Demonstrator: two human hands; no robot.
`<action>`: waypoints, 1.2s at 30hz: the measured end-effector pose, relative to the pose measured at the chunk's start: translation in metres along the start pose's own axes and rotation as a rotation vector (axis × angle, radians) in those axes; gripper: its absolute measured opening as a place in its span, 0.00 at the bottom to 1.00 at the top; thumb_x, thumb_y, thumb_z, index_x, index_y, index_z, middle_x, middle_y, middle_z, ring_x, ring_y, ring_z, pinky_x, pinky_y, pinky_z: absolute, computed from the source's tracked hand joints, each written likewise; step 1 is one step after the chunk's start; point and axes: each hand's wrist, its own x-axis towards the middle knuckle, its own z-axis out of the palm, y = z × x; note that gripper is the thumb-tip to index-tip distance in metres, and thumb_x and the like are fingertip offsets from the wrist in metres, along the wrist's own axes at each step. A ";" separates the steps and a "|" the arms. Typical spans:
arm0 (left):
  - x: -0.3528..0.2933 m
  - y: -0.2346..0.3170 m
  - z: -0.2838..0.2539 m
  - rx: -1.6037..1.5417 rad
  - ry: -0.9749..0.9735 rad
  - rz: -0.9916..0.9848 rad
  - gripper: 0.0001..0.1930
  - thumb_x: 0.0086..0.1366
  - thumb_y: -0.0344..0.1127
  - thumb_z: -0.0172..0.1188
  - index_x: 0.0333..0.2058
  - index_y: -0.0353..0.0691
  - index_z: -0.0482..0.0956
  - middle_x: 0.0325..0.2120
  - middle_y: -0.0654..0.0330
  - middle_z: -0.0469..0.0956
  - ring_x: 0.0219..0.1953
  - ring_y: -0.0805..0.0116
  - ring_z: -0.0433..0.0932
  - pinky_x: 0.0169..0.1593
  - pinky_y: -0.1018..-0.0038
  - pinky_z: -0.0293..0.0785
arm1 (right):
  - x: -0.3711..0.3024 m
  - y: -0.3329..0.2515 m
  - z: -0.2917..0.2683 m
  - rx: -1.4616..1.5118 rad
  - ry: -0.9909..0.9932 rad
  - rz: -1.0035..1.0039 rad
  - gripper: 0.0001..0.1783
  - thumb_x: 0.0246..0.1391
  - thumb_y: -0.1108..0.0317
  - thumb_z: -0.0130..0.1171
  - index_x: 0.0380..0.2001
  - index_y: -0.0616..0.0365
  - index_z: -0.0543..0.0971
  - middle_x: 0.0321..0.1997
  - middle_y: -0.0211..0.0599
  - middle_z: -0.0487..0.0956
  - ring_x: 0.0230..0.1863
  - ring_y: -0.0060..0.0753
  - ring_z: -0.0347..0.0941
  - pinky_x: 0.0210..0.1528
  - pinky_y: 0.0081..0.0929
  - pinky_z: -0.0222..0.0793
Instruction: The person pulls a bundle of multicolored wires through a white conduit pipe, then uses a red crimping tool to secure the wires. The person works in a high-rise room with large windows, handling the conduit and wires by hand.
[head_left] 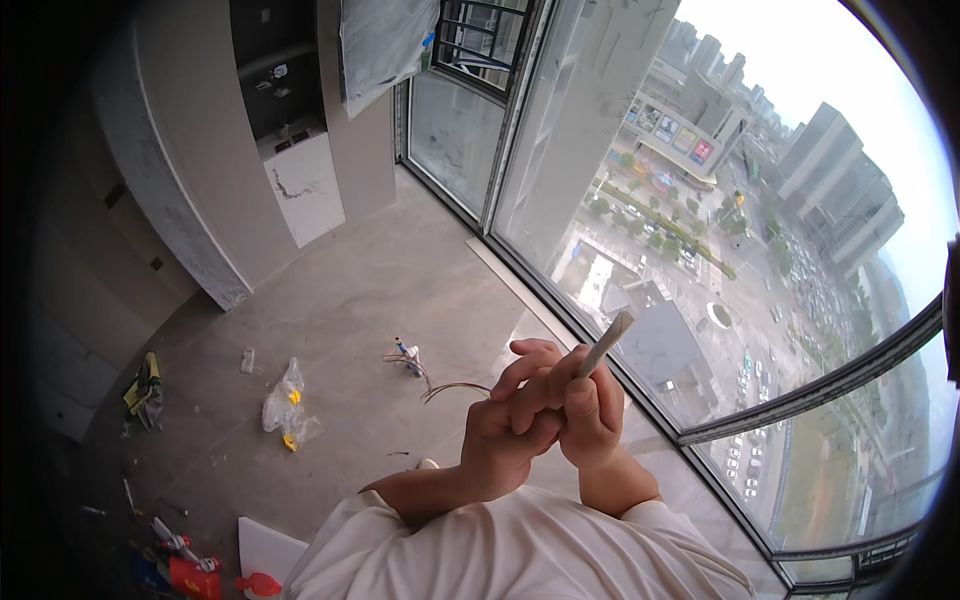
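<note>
Both of my hands meet in front of my chest, close to the window side. A short, pale grey stick-like piece [607, 342] juts up and to the right from my right hand [593, 420], pinched by the thumb and fingers. My left hand [505, 425] is closed against the right one, its fingers curled across it. What the left fingers grip, if anything, is hidden. Thin coloured wires [455, 387] run over the floor and pass out of sight behind my left hand.
Tall windows [560, 300] with dark frames line the right, high above a city. On the floor lie a small part with wires [408, 355], a clear plastic bag [287, 405] with yellow bits, a crumpled yellow-black wrapper [145, 392] and red items [195, 577]. A panelled wall [200, 150] stands left.
</note>
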 end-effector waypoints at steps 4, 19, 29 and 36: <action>0.007 0.011 -0.003 -0.015 -0.039 -0.042 0.06 0.72 0.28 0.55 0.38 0.32 0.79 0.25 0.67 0.71 0.25 0.82 0.63 0.28 0.80 0.57 | 0.000 0.003 -0.004 0.081 -0.022 0.096 0.22 0.75 0.54 0.37 0.43 0.65 0.69 0.39 0.57 0.83 0.50 0.54 0.79 0.73 0.54 0.50; -0.020 -0.002 -0.013 -0.174 -0.059 -0.132 0.03 0.67 0.21 0.55 0.34 0.33 0.76 0.25 0.66 0.70 0.24 0.79 0.63 0.27 0.77 0.57 | 0.009 -0.013 0.013 -0.025 0.017 -0.058 0.18 0.76 0.60 0.38 0.34 0.59 0.68 0.21 0.25 0.69 0.25 0.25 0.67 0.60 0.35 0.65; -0.025 0.000 -0.010 -0.122 -0.074 0.015 0.17 0.66 0.22 0.53 0.54 0.35 0.77 0.28 0.69 0.70 0.25 0.83 0.63 0.28 0.80 0.57 | -0.009 -0.012 0.016 0.008 -0.063 0.026 0.17 0.74 0.63 0.39 0.35 0.62 0.73 0.28 0.34 0.77 0.34 0.32 0.74 0.65 0.38 0.61; -0.005 0.010 0.000 -0.010 -0.010 -0.180 0.15 0.70 0.27 0.54 0.54 0.31 0.76 0.26 0.69 0.69 0.22 0.84 0.61 0.26 0.82 0.55 | -0.025 -0.003 -0.002 -0.056 0.056 0.112 0.18 0.75 0.57 0.41 0.39 0.62 0.71 0.37 0.43 0.82 0.48 0.39 0.78 0.70 0.50 0.55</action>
